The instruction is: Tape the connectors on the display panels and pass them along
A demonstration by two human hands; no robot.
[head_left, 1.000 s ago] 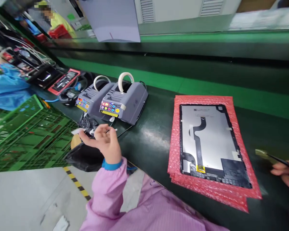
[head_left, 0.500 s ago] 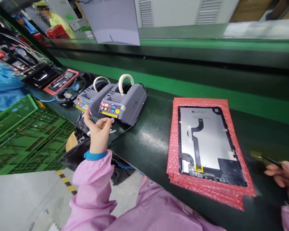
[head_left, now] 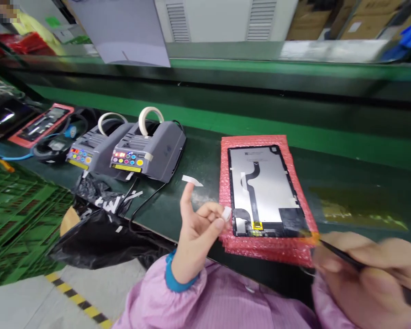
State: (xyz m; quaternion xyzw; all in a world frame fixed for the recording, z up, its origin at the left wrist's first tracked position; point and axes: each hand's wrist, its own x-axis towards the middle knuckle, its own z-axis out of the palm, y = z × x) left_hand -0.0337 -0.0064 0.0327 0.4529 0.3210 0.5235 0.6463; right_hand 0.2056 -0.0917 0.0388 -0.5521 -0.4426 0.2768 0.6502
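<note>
Vs prev. frame, L hand has swung from the tape dispensers to just beside the lower-left side of the tablet panel; R hand has come in nr its lower-right corner. Worktop carries dispensers at left, then red bubble wrap ctr-right, panel lying on it. R grip: clasping tweezers, blurred amber tape at tip. L grip: pinching sml white tape strip; another strip on raised finger.

2 tape dispensers stand left of the panel.
</note>
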